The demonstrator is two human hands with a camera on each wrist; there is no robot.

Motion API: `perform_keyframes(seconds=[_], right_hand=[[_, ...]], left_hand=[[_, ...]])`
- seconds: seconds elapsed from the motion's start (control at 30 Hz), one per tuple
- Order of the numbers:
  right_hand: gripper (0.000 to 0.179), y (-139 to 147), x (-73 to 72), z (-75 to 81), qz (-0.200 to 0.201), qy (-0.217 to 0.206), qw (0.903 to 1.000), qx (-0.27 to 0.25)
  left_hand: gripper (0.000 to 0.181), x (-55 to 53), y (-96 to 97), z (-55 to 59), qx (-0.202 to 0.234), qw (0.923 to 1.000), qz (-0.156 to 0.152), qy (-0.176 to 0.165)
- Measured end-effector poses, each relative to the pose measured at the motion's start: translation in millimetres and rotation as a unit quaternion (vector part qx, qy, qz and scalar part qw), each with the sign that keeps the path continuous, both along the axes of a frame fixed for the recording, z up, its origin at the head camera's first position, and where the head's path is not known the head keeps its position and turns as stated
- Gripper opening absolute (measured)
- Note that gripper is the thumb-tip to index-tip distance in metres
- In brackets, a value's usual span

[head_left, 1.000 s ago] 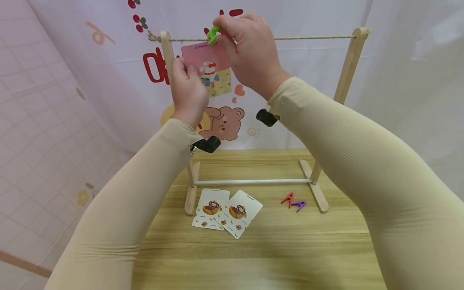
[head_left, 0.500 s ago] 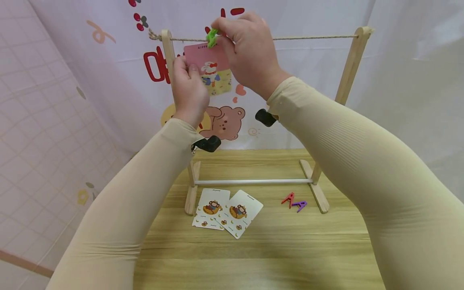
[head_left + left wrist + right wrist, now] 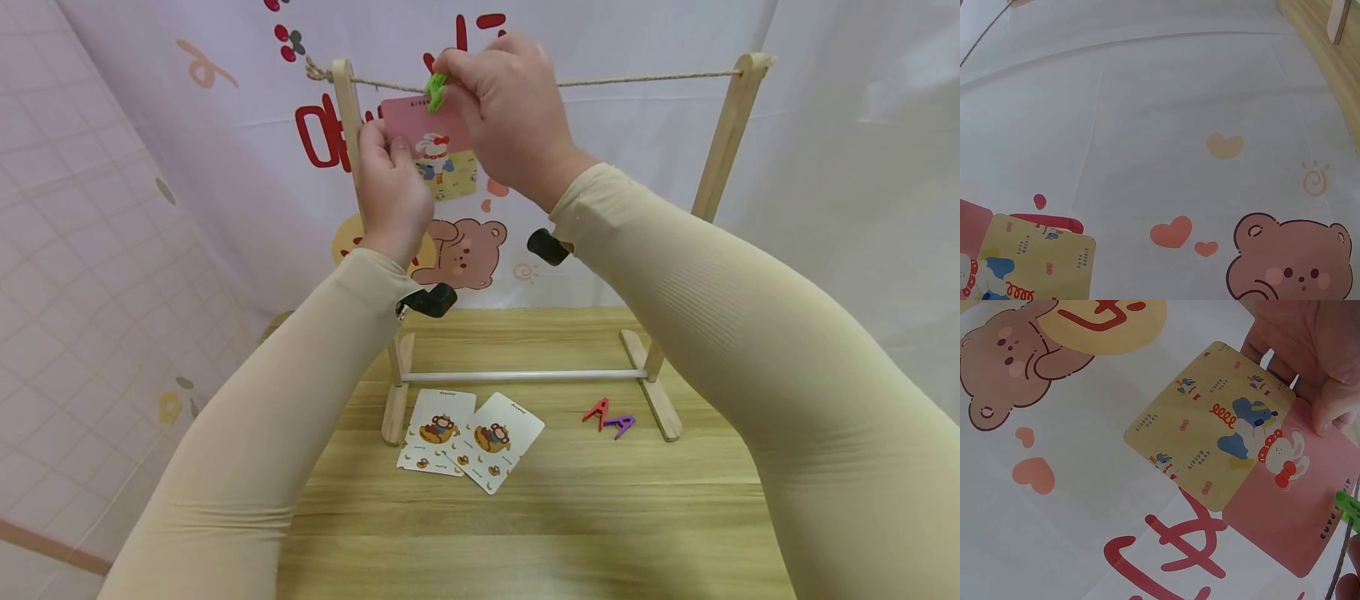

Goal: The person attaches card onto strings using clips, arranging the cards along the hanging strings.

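Observation:
A pink and yellow card [image 3: 442,125] printed with a white rabbit hangs at the rope [image 3: 645,79], near the left post. My left hand [image 3: 393,187] pinches its left edge, thumb in front and fingers behind. At the card's top edge, my right hand [image 3: 517,117] pinches a green clothespin [image 3: 436,92] that overlaps both card and rope. In the right wrist view the clothespin [image 3: 1349,509] sits at the lettered edge of the card [image 3: 1260,456], right beside the rope. The left wrist view catches only the card's yellow corner [image 3: 1041,262].
Two white monkey cards [image 3: 438,429] overlap on the wooden table [image 3: 525,542]. A red clothespin [image 3: 597,413] and a purple clothespin [image 3: 621,426] lie near the right foot of the wooden stand [image 3: 723,142]. A white rod [image 3: 525,376] joins its feet. A printed curtain [image 3: 637,150] hangs behind.
My right hand and the green clothespin have moved slightly down and left. The card's top has dropped a little, and the rope now dips at the clothespin. The left hand stays nearly still.

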State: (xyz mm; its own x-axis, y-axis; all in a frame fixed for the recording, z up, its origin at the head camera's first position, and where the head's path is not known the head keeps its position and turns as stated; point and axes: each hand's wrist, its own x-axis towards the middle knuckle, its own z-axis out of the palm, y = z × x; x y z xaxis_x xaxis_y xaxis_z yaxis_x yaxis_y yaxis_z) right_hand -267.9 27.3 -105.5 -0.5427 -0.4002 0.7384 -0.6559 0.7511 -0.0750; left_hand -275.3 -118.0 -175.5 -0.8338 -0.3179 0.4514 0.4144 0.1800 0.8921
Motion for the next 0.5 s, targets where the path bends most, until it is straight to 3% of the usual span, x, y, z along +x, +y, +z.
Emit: perform_keyframes(seconds=[0.5], right_hand=[[0.03,0.2,1.2,-5.1,-0.002,-0.007,1.0,0.006]], left_hand=[[0.018,2.5,-0.3,-5.4,-0.018,0.9998,0.0,0.003]])
